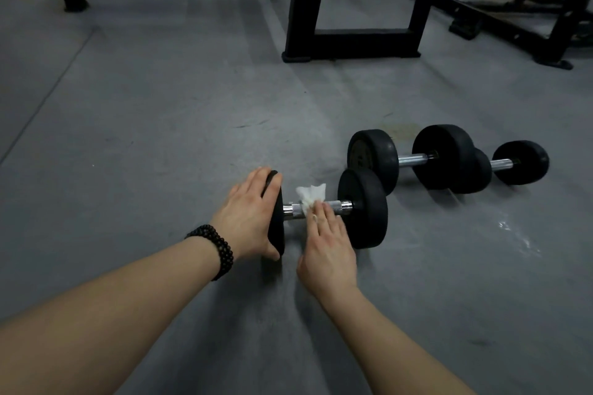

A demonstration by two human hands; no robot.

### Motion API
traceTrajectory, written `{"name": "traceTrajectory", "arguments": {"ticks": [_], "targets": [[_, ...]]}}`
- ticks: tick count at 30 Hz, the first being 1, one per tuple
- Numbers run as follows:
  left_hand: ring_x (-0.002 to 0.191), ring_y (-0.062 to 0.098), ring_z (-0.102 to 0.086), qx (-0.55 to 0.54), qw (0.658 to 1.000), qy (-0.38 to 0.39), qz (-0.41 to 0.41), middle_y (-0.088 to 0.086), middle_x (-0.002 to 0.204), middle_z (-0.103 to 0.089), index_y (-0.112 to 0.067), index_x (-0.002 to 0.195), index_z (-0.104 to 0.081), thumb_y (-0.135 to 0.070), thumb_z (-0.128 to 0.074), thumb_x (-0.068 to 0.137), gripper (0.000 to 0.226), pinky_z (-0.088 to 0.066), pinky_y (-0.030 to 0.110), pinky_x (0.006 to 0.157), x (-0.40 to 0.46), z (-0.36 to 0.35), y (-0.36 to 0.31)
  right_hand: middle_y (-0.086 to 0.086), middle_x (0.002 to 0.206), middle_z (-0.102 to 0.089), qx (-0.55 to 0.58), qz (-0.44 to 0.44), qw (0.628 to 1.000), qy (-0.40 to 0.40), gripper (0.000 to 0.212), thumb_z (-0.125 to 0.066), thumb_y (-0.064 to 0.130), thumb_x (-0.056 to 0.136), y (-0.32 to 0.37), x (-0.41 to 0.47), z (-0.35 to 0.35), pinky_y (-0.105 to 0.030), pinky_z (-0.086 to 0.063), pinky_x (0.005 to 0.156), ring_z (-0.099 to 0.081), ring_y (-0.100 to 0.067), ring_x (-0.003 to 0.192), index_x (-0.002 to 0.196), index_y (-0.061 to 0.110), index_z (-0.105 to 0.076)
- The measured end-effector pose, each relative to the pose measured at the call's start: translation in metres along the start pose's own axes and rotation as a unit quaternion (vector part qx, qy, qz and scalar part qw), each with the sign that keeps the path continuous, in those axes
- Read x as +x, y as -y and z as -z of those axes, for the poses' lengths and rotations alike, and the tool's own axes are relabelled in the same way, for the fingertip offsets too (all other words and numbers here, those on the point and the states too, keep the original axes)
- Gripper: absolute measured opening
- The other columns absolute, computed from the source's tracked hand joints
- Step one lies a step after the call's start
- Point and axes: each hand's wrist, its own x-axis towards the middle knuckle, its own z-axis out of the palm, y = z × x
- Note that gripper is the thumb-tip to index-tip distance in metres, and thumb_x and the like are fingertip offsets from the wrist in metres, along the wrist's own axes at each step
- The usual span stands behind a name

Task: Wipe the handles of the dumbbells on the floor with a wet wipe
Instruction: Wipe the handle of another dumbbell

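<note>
Down on the grey floor (160, 112), the nearest dumbbell (362, 207) lies crosswise in front of the person, its chrome handle (340, 204) running left to right between two black weights. The left hand (247, 218) lies flat against the outer face of the left weight (276, 218), fingers straight and spread over its top edge, thumb low by the floor; a string of dark beads (218, 250) circles that wrist. The right hand (330, 247) reaches over the middle of the handle with fingers extended, pressing a crumpled white wet wipe (309, 196) onto the bar; part of the wipe sticks up behind the fingertips. Whether the fingers curl under the bar cannot be told from this angle. Two more dumbbells lie behind and to the right: the second dumbbell (414, 159) sits just behind the first one's right weight, and the third dumbbell (513, 163) is just beside it, farther right, its near weight partly hidden. A wet smear (513, 234) shines on the floor to the right. Black metal frames (353, 32) of gym equipment stand farther back.
</note>
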Motion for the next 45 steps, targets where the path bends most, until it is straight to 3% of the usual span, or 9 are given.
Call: {"name": "traceTrajectory", "arguments": {"ticks": [6, 9, 14, 22, 28, 33, 37, 42, 45], "targets": [[0.137, 0.026, -0.033, 0.055, 0.998, 0.011, 0.0, 0.009, 0.151, -0.029, -0.013, 0.148, -0.019, -0.076, -0.079, 0.037, 0.142, -0.032, 0.041, 0.106, 0.018, 0.013, 0.003, -0.016, 0.164, -0.002, -0.003, -0.038, 0.999, -0.039, 0.055, -0.052, 0.012, 0.081, -0.014, 0.02, 0.009, -0.036, 0.0, 0.121, 0.003, -0.027, 0.152, 0.134, 0.002, -0.045], [0.133, 0.023, -0.038, 0.04, 0.999, 0.028, 0.005, 0.006, 0.148, -0.034, -0.013, 0.147, -0.021, -0.077, -0.08, 0.035, 0.142, -0.034, 0.041, 0.104, 0.028, 0.019, 0.007, -0.017, 0.163, 0.009, 0.01, 0.014, 1.0, -0.011, 0.067, -0.057, 0.014, 0.08, -0.014, 0.034, 0.011, -0.037, -0.002, 0.123, 0.006, -0.028, 0.151, 0.142, 0.005, -0.034], [0.144, 0.022, -0.023, -0.018, 0.998, 0.063, 0.017, 0.005, 0.157, -0.018, -0.011, 0.153, -0.008, -0.071, -0.083, 0.044, 0.145, -0.024, 0.043, 0.115, 0.038, 0.021, 0.014, -0.013, 0.163, 0.018, -0.048, 0.044, 0.996, 0.054, 0.089, -0.055, 0.024, 0.09, -0.018, 0.049, -0.004, -0.041, 0.004, 0.122, 0.02, -0.027, 0.149, 0.155, 0.034, 0.005], [0.148, 0.021, -0.017, -0.006, 0.999, -0.039, -0.012, 0.006, 0.16, -0.016, -0.008, 0.155, -0.014, -0.072, -0.067, 0.053, 0.132, -0.025, 0.045, 0.113, 0.011, -0.005, 0.018, -0.013, 0.164, -0.009, 0.036, -0.097, 0.994, -0.033, 0.085, -0.058, 0.019, 0.085, -0.003, 0.059, -0.016, -0.038, -0.001, 0.122, 0.003, -0.026, 0.151, 0.155, 0.007, -0.011], [0.15, 0.017, -0.011, -0.019, 0.999, -0.028, 0.009, 0.003, 0.162, -0.011, -0.011, 0.155, -0.005, -0.075, -0.074, 0.047, 0.144, -0.018, 0.043, 0.116, 0.023, -0.002, 0.018, -0.013, 0.164, -0.005, 0.044, 0.032, 0.998, -0.017, 0.09, -0.062, 0.019, 0.081, -0.002, 0.05, -0.022, -0.034, 0.003, 0.122, 0.0, -0.025, 0.152, 0.155, 0.003, -0.014], [0.149, 0.017, -0.013, -0.023, 0.999, -0.028, 0.02, 0.002, 0.162, -0.012, -0.012, 0.155, -0.006, -0.074, -0.078, 0.043, 0.147, -0.018, 0.044, 0.116, 0.029, -0.003, 0.019, -0.011, 0.164, 0.001, 0.056, -0.043, 0.997, -0.035, 0.099, -0.064, 0.012, 0.077, -0.022, 0.048, -0.023, -0.031, 0.005, 0.12, 0.004, -0.024, 0.152, 0.156, 0.002, -0.004], [0.15, 0.015, -0.009, -0.019, 0.999, -0.029, 0.022, 0.001, 0.163, -0.008, -0.013, 0.155, -0.002, -0.074, -0.077, 0.047, 0.145, -0.017, 0.042, 0.116, 0.028, -0.003, 0.018, -0.007, 0.164, 0.002, 0.04, 0.075, 0.996, -0.009, 0.093, -0.058, 0.013, 0.079, -0.007, 0.033, -0.029, -0.035, -0.001, 0.122, 0.008, -0.02, 0.15, 0.157, 0.007, -0.007], [0.148, 0.016, -0.013, -0.006, 0.999, -0.036, 0.027, 0.002, 0.162, -0.011, -0.012, 0.155, -0.005, -0.074, -0.078, 0.049, 0.143, -0.021, 0.04, 0.111, 0.029, 0.002, 0.016, -0.014, 0.164, -0.008, 0.058, -0.111, 0.99, -0.063, 0.096, -0.062, 0.011, 0.075, -0.02, 0.04, -0.029, -0.04, -0.007, 0.123, -0.001, -0.026, 0.152, 0.155, 0.001, -0.009], [0.148, 0.015, -0.014, 0.0, 0.999, -0.039, 0.035, 0.001, 0.162, -0.011, -0.012, 0.155, -0.004, -0.075, -0.075, 0.051, 0.14, -0.021, 0.039, 0.11, 0.029, 0.003, 0.014, -0.012, 0.164, -0.002, 0.068, 0.004, 0.997, -0.023, 0.096, -0.065, 0.018, 0.078, 0.01, 0.04, -0.033, -0.04, -0.009, 0.123, 0.004, -0.024, 0.152, 0.156, 0.002, -0.01]]}}
